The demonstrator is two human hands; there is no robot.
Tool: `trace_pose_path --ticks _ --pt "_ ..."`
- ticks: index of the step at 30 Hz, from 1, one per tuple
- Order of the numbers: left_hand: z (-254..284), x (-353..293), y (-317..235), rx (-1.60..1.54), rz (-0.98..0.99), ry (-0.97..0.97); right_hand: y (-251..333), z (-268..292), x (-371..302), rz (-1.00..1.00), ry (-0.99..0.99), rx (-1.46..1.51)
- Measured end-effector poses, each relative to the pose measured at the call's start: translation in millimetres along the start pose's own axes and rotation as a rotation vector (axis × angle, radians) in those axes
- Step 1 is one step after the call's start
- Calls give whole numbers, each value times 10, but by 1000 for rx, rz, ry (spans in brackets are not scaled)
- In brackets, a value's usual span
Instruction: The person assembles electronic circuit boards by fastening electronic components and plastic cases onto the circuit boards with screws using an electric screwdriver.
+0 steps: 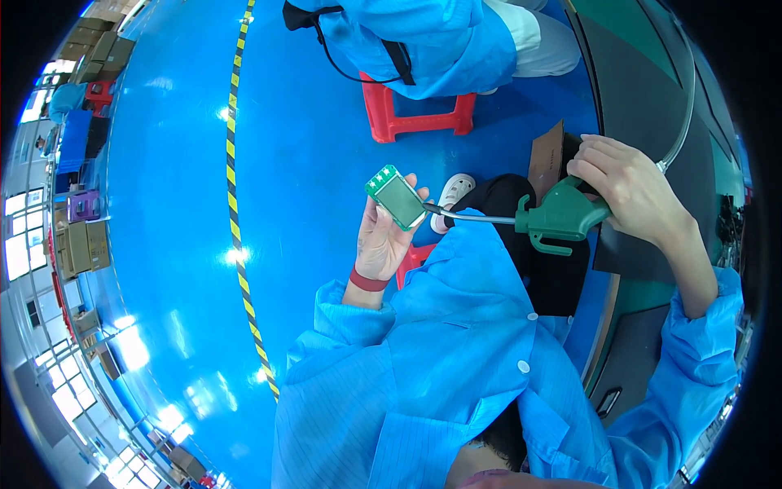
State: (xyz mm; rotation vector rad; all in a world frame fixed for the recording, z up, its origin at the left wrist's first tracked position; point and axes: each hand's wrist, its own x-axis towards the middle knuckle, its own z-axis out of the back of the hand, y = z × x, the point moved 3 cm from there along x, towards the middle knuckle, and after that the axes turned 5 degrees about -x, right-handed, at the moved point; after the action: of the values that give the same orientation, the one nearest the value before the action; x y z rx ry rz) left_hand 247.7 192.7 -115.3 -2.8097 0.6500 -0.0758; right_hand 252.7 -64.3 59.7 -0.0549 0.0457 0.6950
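My left hand (384, 236) is closed round the edges of a small green circuit board with a grey display (400, 201), held tilted above the floor with its screen facing up. My right hand (621, 183) grips a green air blow gun (562, 213) by its body. From the gun a thin metal nozzle runs leftward, its dark tip close to the board's right edge; whether it touches I cannot tell. A grey hose (683, 122) leads up from behind my right hand.
A person in a blue coat (423, 41) sits ahead on a red stool (419, 122). To the right lies a dark-matted workbench (643, 106), with a cardboard box (546, 159) beside it. Yellow-black tape (233, 187) crosses the blue floor. Cartons (85, 244) stand far left.
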Motion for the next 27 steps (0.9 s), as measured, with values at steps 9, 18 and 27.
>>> trace_pose_path --ticks 9,18,27 --pt "85 -46 122 -22 13 -105 58 -12 2 35 1 -36" --pt "124 -78 105 195 3 -89 30 -62 -73 2 27 -56" --pt "86 -52 -98 734 -76 -78 20 -39 -57 1 -6 -39"
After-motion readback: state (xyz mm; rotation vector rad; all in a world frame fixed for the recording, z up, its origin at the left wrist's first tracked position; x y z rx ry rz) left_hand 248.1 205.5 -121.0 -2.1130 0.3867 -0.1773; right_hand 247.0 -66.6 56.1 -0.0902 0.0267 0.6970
